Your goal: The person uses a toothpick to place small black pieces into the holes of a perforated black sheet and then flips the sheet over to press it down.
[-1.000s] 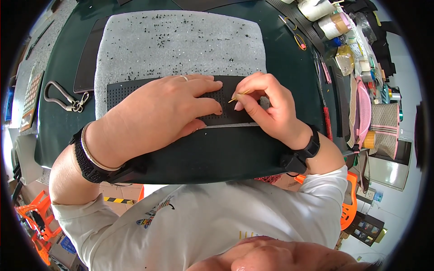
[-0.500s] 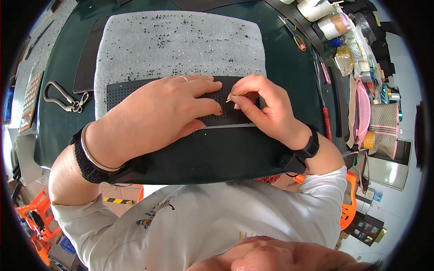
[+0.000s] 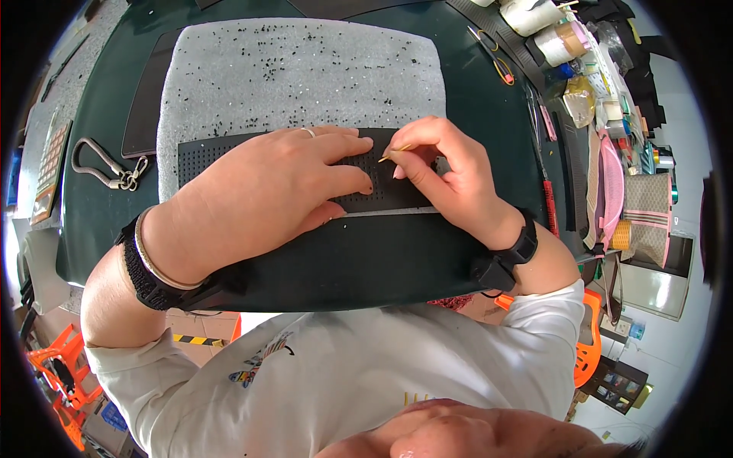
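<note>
A dark perforated strip (image 3: 393, 197) lies across the near part of a light grey foam sheet (image 3: 305, 76), which is dotted with many small black bits. My left hand (image 3: 282, 179) rests on the strip with its fingers spread, pressing it down and covering much of its middle. Over the strip's right part, my right hand (image 3: 447, 164) pinches a thin yellowish toothpick-like stick (image 3: 395, 153) between thumb and forefinger. The tip of the stick points left, just above the rows of holes; whether it touches the strip I cannot tell.
A dark flat panel (image 3: 149, 107) sticks out from under the foam's left side, with a corded key ring (image 3: 111, 168) nearby. Scissors (image 3: 492, 55) and a red-handled tool (image 3: 550, 206) lie to the right. Rolls of tape and thread (image 3: 563, 43) crowd the far right edge of the dark green table (image 3: 305, 267).
My right hand has shifted slightly up, lifting the stick a little, and the stick is tilted flatter. My left hand stays in place on the strip.
</note>
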A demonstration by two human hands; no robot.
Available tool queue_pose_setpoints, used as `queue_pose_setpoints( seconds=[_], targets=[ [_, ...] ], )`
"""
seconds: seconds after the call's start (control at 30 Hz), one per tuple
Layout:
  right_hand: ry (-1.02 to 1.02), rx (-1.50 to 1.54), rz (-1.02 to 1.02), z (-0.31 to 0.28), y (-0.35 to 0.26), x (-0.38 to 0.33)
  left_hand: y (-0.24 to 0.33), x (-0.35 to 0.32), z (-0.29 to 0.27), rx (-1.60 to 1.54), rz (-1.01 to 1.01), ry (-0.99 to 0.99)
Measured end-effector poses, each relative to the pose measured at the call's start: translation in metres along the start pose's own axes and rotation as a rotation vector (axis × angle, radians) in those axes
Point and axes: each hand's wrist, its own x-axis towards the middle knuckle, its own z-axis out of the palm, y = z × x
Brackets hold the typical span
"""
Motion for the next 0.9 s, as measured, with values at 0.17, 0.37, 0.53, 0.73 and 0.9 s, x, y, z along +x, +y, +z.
queue_pose_setpoints(
  seconds=[0.17,0.37,0.53,0.73,0.9],
  targets=[
    [-0.043,-0.039,0.028,-0.002,0.002,0.002,0.001,0.000,-0.001,-0.003,-0.005,-0.003],
    [-0.056,0.072,0.111,-0.002,0.001,0.006,0.000,-0.001,0.000,-0.002,-0.007,-0.009],
    [-0.121,0.018,0.088,-0.007,-0.002,0.003,0.004,-0.001,-0.002,0.005,0.011,-0.032],
    [-0.149,-0.002,0.085,-0.004,-0.005,-0.002,0.006,-0.004,-0.002,0.014,0.055,-0.059],
    [-0.020,0.181,0.072,-0.001,-0.002,-0.006,0.005,-0.004,-0.001,0.003,0.053,-0.062]
  ],
)
